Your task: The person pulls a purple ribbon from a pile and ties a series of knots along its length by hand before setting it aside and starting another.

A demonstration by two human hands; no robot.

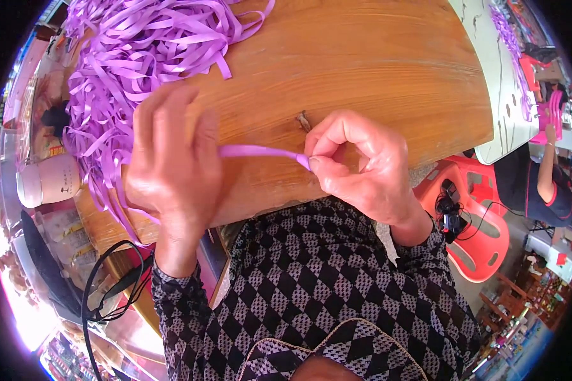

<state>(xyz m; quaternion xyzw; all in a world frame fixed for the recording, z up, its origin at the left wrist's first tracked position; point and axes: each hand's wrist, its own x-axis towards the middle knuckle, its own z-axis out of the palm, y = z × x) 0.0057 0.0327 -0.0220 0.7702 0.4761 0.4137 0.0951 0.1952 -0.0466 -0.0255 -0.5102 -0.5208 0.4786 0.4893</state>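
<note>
A narrow purple ribbon [254, 151] stretches between my two hands above the near edge of the wooden table [375, 57]. Thumb and forefinger of my right hand [362, 162] pinch its end, which looks folded or knotted. My left hand [171, 159] is smeared by motion, its fingers pointing away from me beside the ribbon pile. The ribbon disappears at this hand's thumb side, and whether the fingers grip it is hidden. Behind and left of that hand lies a large tangled heap of purple ribbons [146, 51], with loose strands hanging over the table's left edge.
At the left stand a white container [47, 181] and black cables [98, 286]. A red plastic chair [473, 247] on the right bears a black corded device [450, 209]. Beyond the wood is a white marbled tabletop [489, 82]; another person's arm [546, 171] is at far right.
</note>
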